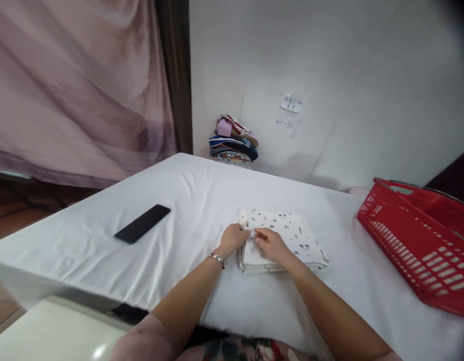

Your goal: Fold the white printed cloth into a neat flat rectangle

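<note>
A white cloth [282,233] printed with small dark motifs lies folded in several layers on the white-covered table. At its left part, my left hand [232,237], with a bracelet at the wrist, has its fingers closed on the fabric near the edge. My right hand [270,243] rests over the cloth just to the right, thumb and fingers pinched together. A small bit of white material shows between the two hands; it looks like part of the cloth. My fingers partly hide the spot they grip.
A black phone-like slab [143,223] lies on the table [187,195] at the left. A red plastic basket [416,240] stands at the right. Behind the far edge is a stack of folded clothes [234,140] against the wall. A pale stool-like surface [62,331] is at the lower left.
</note>
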Demonstrator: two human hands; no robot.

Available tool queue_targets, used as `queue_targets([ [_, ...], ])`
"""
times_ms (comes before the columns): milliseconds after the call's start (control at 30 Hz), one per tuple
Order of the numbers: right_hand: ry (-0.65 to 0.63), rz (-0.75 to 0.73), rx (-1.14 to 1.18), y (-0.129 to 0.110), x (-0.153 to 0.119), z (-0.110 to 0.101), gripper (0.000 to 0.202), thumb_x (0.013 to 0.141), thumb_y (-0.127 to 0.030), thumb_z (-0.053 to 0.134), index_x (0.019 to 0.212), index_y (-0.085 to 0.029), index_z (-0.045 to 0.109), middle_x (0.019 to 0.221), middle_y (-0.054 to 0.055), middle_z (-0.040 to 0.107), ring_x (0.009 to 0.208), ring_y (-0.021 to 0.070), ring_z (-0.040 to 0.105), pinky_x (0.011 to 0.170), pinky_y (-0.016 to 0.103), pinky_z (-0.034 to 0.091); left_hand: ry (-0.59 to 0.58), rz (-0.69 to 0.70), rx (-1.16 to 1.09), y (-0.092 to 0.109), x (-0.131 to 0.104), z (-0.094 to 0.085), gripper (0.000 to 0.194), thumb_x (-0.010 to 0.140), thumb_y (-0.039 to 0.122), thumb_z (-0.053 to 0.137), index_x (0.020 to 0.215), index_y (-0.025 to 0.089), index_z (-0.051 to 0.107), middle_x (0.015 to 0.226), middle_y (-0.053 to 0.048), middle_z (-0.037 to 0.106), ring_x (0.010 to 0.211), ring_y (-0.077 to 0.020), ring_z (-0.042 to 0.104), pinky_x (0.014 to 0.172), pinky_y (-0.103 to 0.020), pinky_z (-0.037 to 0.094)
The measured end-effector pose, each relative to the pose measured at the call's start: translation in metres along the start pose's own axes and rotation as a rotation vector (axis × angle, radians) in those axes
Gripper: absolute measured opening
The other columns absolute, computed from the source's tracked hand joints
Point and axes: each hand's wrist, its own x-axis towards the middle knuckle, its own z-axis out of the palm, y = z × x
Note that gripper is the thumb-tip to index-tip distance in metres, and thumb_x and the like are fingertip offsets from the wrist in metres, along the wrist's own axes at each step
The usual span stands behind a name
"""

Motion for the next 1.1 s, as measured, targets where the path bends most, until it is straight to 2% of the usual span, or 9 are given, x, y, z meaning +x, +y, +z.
queue_targets([
  [100, 0.090, 0.019, -0.119, 0.020, -0.008, -0.030, 0.037, 0.078, -0.023, 0.048, 0.113, -0.020, 0.060, 0.114, 0.006, 0.060, 0.104, 0.0190, 0.054, 0.089, 0.032, 0.043, -0.003, 0.013, 0.061, -0.001, 0.001, -0.001, 0.022, 0.072, 0.036, 0.051, 0.067, 0.017, 0.059, 0.071, -0.006, 0.065, 0.067, -0.0170, 0.058, 0.051, -0.024, 0.032],
  [233, 0.113, 0.210, -0.407, 0.061, -0.034, -0.071, 0.048, 0.081, -0.028, 0.047, 0.129, -0.019, 0.047, 0.139, 0.009, 0.041, 0.129, 0.0233, 0.032, 0.106, 0.038, 0.025, -0.018, 0.026, 0.111, 0.000, 0.001, -0.004, 0.020, 0.072, 0.035, 0.048, 0.069, 0.018, 0.058, 0.077, -0.007, 0.066, 0.072, -0.0192, 0.059, 0.052, -0.025, 0.032],
  [333, 0.021, 0.324, -0.478, 0.085, -0.052, -0.081, 0.056, 0.085, -0.039, 0.042, 0.136, -0.015, 0.038, 0.145, 0.010, 0.029, 0.135, 0.0246, 0.020, 0.108, 0.040, 0.021, -0.046, 0.012, 0.118, 0.003, 0.001, -0.006, 0.018, 0.073, 0.034, 0.047, 0.069, 0.019, 0.056, 0.077, -0.007, 0.065, 0.072, -0.0198, 0.059, 0.052, -0.025, 0.033],
  [433, -0.017, 0.340, -0.435, 0.096, -0.059, -0.080, 0.058, 0.086, -0.043, 0.040, 0.137, -0.015, 0.037, 0.148, 0.008, 0.023, 0.137, 0.0231, 0.015, 0.109, 0.038, 0.018, -0.061, 0.008, 0.110, 0.003, 0.002, -0.008, 0.019, 0.073, 0.036, 0.047, 0.066, 0.019, 0.053, 0.074, -0.006, 0.065, 0.070, -0.0194, 0.059, 0.052, -0.025, 0.033],
  [600, 0.113, 0.406, -0.211, 0.102, -0.043, -0.090, 0.054, 0.080, -0.038, 0.049, 0.129, -0.016, 0.048, 0.145, 0.007, 0.031, 0.134, 0.0199, 0.025, 0.109, 0.031, 0.019, -0.054, 0.025, 0.111, 0.001, 0.004, -0.007, 0.022, 0.073, 0.038, 0.046, 0.063, 0.020, 0.051, 0.071, -0.005, 0.063, 0.068, -0.0194, 0.058, 0.052, -0.025, 0.033],
  [700, 0.217, 0.497, -0.146, 0.109, -0.021, -0.101, 0.053, 0.082, -0.037, 0.045, 0.131, -0.017, 0.045, 0.141, 0.008, 0.037, 0.129, 0.0205, 0.035, 0.106, 0.031, 0.026, -0.057, 0.026, 0.120, 0.001, 0.004, -0.008, 0.021, 0.073, 0.038, 0.046, 0.064, 0.020, 0.051, 0.071, -0.005, 0.063, 0.068, -0.0192, 0.058, 0.053, -0.026, 0.033],
  [800, 0.225, 0.579, -0.107, 0.116, 0.004, -0.107, 0.056, 0.079, -0.035, 0.050, 0.131, -0.014, 0.045, 0.134, 0.013, 0.046, 0.121, 0.0257, 0.045, 0.100, 0.035, 0.034, -0.054, 0.022, 0.125, 0.002, 0.002, -0.009, 0.021, 0.073, 0.037, 0.047, 0.064, 0.019, 0.051, 0.071, -0.005, 0.064, 0.068, -0.0191, 0.058, 0.053, -0.025, 0.033],
  [933, 0.236, 0.631, -0.060, 0.123, 0.027, -0.108, 0.066, 0.069, -0.037, 0.063, 0.129, -0.012, 0.047, 0.132, 0.016, 0.047, 0.120, 0.0304, 0.045, 0.097, 0.037, 0.037, -0.045, 0.030, 0.117, 0.002, 0.002, -0.009, 0.022, 0.074, 0.038, 0.047, 0.064, 0.019, 0.052, 0.070, -0.005, 0.063, 0.067, -0.0188, 0.058, 0.054, -0.025, 0.034],
  [1100, 0.261, 0.621, 0.017, 0.127, 0.034, -0.104, 0.074, 0.068, -0.044, 0.064, 0.133, -0.015, 0.041, 0.124, 0.012, 0.056, 0.105, 0.0240, 0.058, 0.084, 0.031, 0.047, -0.016, 0.033, 0.102, -0.002, 0.004, -0.010, 0.022, 0.074, 0.039, 0.047, 0.063, 0.020, 0.051, 0.065, -0.002, 0.062, 0.064, -0.0170, 0.057, 0.053, -0.024, 0.033],
])
